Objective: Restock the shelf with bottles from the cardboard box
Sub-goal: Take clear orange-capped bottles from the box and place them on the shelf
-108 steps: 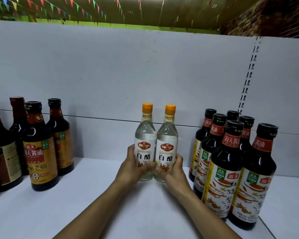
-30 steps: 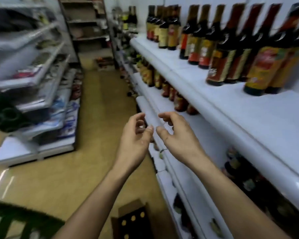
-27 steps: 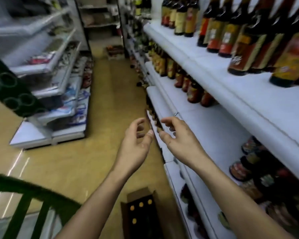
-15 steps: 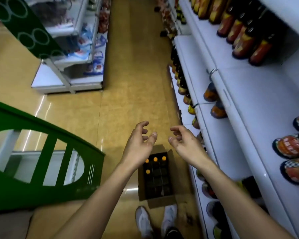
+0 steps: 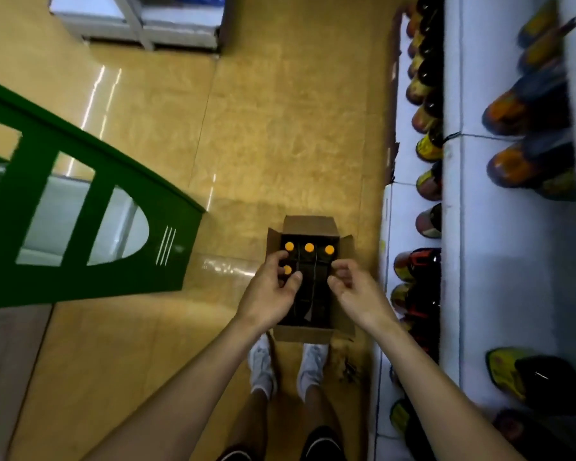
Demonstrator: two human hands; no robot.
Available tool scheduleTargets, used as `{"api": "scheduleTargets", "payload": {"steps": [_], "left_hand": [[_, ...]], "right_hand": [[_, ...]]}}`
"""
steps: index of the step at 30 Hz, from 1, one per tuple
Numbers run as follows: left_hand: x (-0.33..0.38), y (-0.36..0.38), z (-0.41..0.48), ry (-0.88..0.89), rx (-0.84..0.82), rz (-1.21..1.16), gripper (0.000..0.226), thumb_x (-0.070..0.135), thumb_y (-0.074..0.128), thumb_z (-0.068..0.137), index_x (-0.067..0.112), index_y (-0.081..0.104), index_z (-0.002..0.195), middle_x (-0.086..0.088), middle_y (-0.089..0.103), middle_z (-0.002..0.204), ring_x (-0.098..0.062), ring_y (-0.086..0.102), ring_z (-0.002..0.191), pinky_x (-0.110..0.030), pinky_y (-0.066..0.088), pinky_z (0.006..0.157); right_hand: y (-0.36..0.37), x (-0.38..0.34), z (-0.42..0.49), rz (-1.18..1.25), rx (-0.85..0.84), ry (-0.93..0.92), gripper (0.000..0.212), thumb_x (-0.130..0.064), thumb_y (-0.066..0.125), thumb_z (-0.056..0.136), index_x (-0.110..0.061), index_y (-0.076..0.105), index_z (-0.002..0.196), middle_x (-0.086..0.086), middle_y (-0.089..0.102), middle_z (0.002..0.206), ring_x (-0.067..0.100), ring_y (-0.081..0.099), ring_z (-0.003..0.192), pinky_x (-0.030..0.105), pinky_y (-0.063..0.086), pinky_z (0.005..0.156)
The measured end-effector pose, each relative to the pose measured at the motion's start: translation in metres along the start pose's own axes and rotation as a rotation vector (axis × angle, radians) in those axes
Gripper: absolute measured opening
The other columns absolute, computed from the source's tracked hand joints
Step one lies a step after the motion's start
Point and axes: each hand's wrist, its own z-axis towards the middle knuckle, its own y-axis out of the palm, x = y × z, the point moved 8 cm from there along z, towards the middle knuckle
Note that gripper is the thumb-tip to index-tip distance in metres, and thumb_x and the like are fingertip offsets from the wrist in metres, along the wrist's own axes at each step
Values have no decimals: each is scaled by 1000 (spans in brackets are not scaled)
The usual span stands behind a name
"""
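An open cardboard box [image 5: 308,222] stands on the floor just ahead of my feet. Inside it, several orange bottle caps [image 5: 309,247] show at the far end; the near cells look dark. My left hand [image 5: 270,294] and my right hand [image 5: 358,296] hover side by side above the box with fingers loosely curled, and neither holds anything. The left hand's fingers are near the orange cap [image 5: 287,269] in the second row. The white shelves [image 5: 499,261] run along the right side.
Dark bottles [image 5: 428,224] line the lower shelves on the right, close to the box. A green stand [image 5: 80,207] leans in from the left. Another white shelf unit [image 5: 140,18] stands across the tan-floored aisle. My white shoes [image 5: 261,367] are just behind the box.
I have turned from the upper shelf, where both hands held two white vinegar bottles, and now look down. Both hands, now holding nothing, have dropped toward the box on the floor.
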Motion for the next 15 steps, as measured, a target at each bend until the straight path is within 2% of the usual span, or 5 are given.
{"api": "scheduleTargets", "payload": {"steps": [3,8,12,15], "left_hand": [[-40,22,28,-63,10,-20,54,34,56,101,25,37,150,2,55,124,-8,55,100,-10,42,69],[-102,69,82,-125,-11,-14,58,36,55,101,27,31,153,-3,57,133,-10,58,106,-16,45,73],[-150,109,129,-181,-35,-2,63,35,55,100,30,24,155,-5,52,143,-20,57,125,-35,53,95],[-176,125,160,-214,-29,-5,66,32,55,100,30,21,156,-6,48,148,-24,55,128,-39,51,99]], "right_hand": [[34,32,38,8,-49,21,33,-25,55,101,-20,53,133,3,57,125,11,54,102,25,43,84],[88,81,105,-35,-101,29,33,-25,58,99,-19,56,131,5,60,125,16,59,105,33,50,90],[127,121,152,-105,-155,46,33,-30,54,99,-24,53,132,1,58,128,19,60,113,38,52,94],[152,147,177,-144,-188,56,34,-28,54,100,-24,52,133,2,58,128,19,60,113,38,52,95]]}}
